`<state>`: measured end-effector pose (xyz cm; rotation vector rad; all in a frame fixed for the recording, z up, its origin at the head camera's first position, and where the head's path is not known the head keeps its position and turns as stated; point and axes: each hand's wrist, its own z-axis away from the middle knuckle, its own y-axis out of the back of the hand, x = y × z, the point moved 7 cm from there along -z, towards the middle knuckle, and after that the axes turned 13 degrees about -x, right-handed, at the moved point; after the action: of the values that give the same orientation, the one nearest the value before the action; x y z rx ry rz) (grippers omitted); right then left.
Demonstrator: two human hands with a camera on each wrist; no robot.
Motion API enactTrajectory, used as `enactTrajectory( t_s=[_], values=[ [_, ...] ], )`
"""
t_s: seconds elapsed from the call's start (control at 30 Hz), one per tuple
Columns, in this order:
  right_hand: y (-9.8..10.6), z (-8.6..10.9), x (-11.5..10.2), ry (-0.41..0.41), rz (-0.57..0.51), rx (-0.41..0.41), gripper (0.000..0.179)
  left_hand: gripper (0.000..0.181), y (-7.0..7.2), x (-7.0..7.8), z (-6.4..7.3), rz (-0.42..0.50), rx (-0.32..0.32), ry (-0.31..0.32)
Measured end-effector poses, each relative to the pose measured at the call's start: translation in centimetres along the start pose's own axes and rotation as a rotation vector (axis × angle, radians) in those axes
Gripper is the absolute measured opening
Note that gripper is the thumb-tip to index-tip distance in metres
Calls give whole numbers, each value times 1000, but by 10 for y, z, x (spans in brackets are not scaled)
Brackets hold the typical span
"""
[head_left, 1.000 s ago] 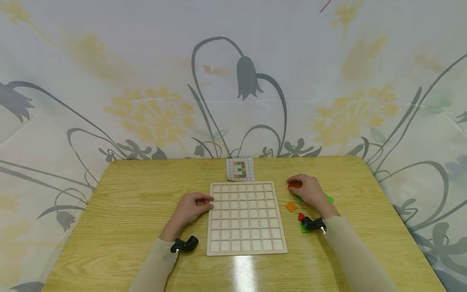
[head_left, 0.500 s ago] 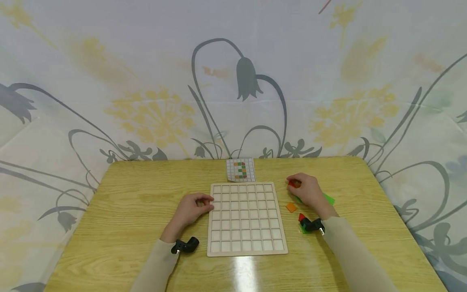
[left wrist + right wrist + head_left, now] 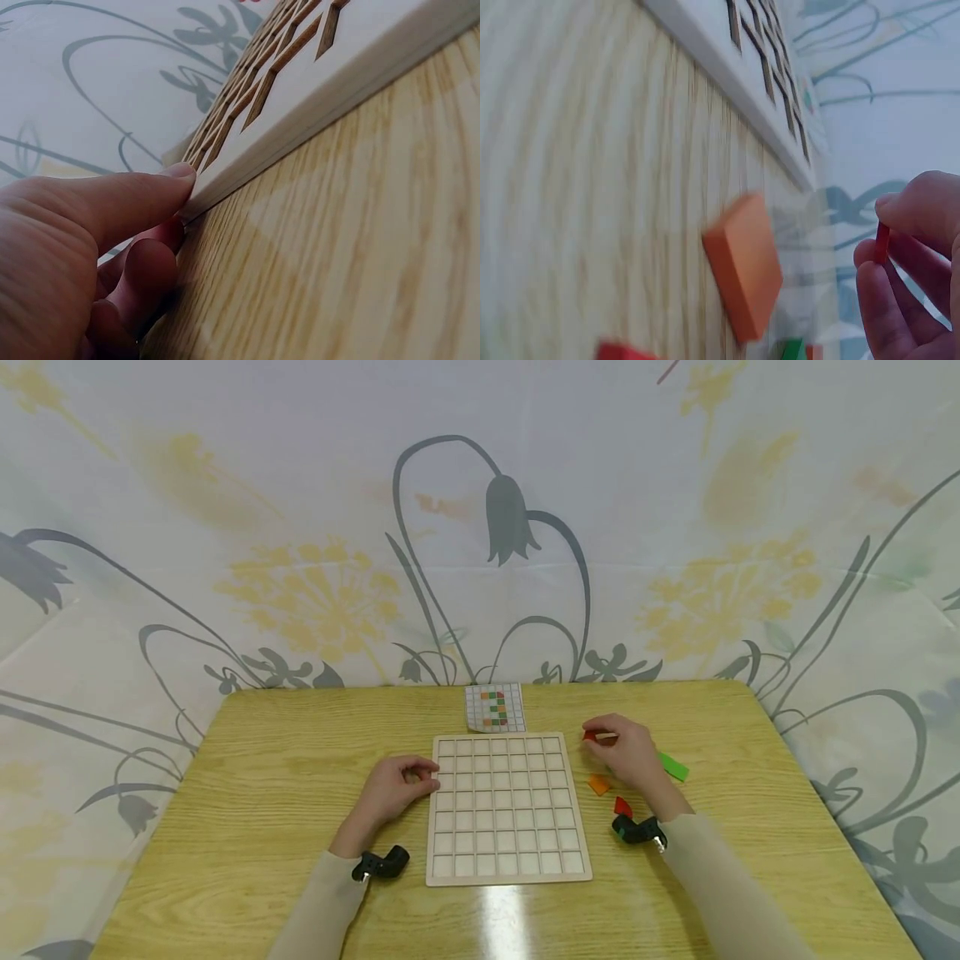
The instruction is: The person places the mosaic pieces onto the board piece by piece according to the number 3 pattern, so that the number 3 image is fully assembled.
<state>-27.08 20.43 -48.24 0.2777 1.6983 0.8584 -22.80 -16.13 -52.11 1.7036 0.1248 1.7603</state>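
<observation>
My right hand (image 3: 628,752) pinches a thin red tile (image 3: 883,244) between thumb and fingertips, raised over the table just right of the board. The tile shows edge-on in the right wrist view. My left hand (image 3: 390,789) rests at the left edge of a pale wooden grid board (image 3: 508,883), its thumb and a fingertip touching the rim. In the left wrist view the thumb (image 3: 142,196) lies against the board's edge, the other fingers loosely bent below. The board's square cells hold no tiles. An orange tile (image 3: 598,785) lies under the right hand, right of the board.
Another red tile (image 3: 623,807) lies near the right wrist, and green tiles (image 3: 673,767) lie beyond that hand. A paper card (image 3: 495,708) with a coloured grid pattern sits behind the board. A flower-patterned cloth (image 3: 330,602) stands behind the wooden table (image 3: 247,777).
My right hand has lifted the red tile and moved slightly left toward the board, away from the tiles beneath it. The left hand has stayed at the board's edge.
</observation>
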Motion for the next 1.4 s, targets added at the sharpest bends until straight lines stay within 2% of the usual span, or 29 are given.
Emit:
enactTrajectory(
  t_s=[0.4, 0.57, 0.63, 0.8, 0.93, 1.1, 1.4],
  values=[
    [-21, 6, -25, 8, -76, -45, 24, 16, 0, 0, 0, -2, 10, -1],
    [-34, 5, -34, 33, -88, -76, 23, 15, -1, 0, 2, -16, 2, 23],
    [-38, 3, -38, 47, -82, -81, 22, 15, -1, 0, 2, -22, -3, 33],
    [-48, -7, -49, 70, -51, -97, 20, 14, 1, 1, 1, -37, 12, 10],
    [-58, -14, -52, 59, -62, -130, 21, 15, 0, 4, 1, -56, 11, -13],
    [-69, -19, -59, 82, -80, -172, 20, 15, 0, 5, 2, -55, 9, -8],
    [-81, -25, -64, 46, 50, -196, 16, 14, 1, 4, 2, -40, 10, -8]
  ],
)
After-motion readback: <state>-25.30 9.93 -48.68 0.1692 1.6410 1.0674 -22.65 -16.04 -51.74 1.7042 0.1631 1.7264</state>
